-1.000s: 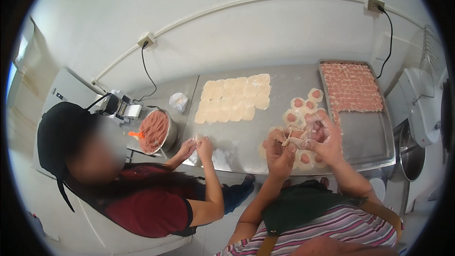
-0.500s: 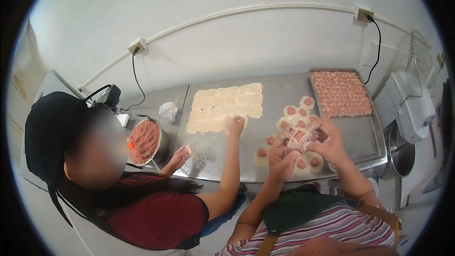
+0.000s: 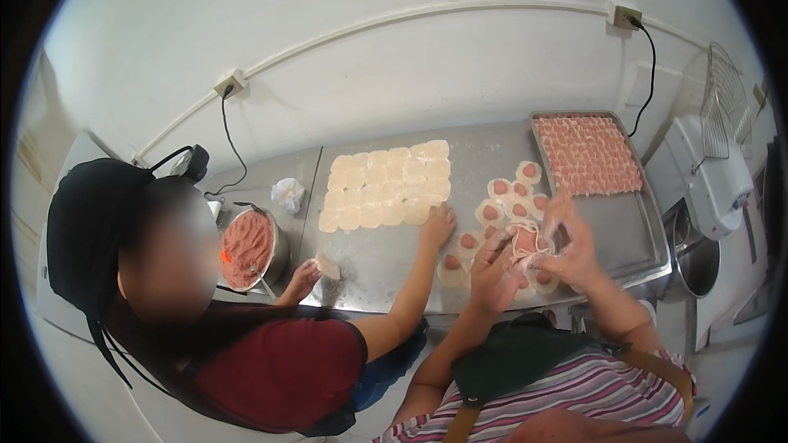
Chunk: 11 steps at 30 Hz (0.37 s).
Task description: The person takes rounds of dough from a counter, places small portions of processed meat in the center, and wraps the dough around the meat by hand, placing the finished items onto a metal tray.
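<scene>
In front of me, above the steel table, I hold a dumpling (image 3: 529, 241), a pale dough wrapper gathered around pink meat filling. My left hand (image 3: 492, 277) cups it from the left with fingers closed on its side. Flour-dusted, my right hand (image 3: 574, 251) pinches the wrapper's edge from the right. Below and beyond my hands lie several round wrappers topped with meat balls (image 3: 492, 212), some partly hidden by my fingers. To the right, a metal tray (image 3: 611, 238) carries tight rows of finished-looking dumplings (image 3: 587, 152) in its far part.
At left a person in a black hat (image 3: 98, 230) holds a wrapper (image 3: 327, 267) in one hand; the other hand (image 3: 438, 226) touches rows of plain wrappers (image 3: 386, 184). A pot of pink filling (image 3: 249, 250) stands near them. A white mixer (image 3: 710, 176) is at right.
The dumpling's wrapper edges stand up more around its filling, and my right fingers have shifted on it. The co-worker's right hand has moved right, to the end of the wrapper rows.
</scene>
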Motion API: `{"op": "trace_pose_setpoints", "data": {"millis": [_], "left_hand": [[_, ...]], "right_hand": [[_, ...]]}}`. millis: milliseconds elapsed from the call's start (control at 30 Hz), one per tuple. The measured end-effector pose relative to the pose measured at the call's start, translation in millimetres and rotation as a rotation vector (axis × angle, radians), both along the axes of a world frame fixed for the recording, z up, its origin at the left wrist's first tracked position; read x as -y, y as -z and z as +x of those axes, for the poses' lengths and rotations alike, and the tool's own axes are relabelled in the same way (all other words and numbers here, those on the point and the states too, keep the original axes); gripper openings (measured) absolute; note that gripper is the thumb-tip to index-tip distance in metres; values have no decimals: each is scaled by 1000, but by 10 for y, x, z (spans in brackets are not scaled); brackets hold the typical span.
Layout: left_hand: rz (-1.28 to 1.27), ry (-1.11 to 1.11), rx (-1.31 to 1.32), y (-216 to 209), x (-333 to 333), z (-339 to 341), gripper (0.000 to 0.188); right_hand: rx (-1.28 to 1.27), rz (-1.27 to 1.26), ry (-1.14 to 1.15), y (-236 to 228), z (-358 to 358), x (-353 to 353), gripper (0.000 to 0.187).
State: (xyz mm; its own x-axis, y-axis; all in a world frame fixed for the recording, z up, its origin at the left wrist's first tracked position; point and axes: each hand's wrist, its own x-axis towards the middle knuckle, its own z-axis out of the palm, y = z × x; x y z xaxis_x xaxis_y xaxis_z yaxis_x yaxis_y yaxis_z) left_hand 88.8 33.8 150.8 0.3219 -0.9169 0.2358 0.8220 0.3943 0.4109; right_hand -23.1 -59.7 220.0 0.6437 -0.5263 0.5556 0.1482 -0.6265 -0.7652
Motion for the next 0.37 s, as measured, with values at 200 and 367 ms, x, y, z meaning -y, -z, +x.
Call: {"op": "trace_pose_setpoints", "data": {"millis": [200,367], "left_hand": [[-21,179,-208,46,109,-44,39],[160,-119,230,133,123,-167,48]], "right_hand": [[-41,120,-199,-185,208,24,35],[-64,204,-373,-66,239,54,39]]}}
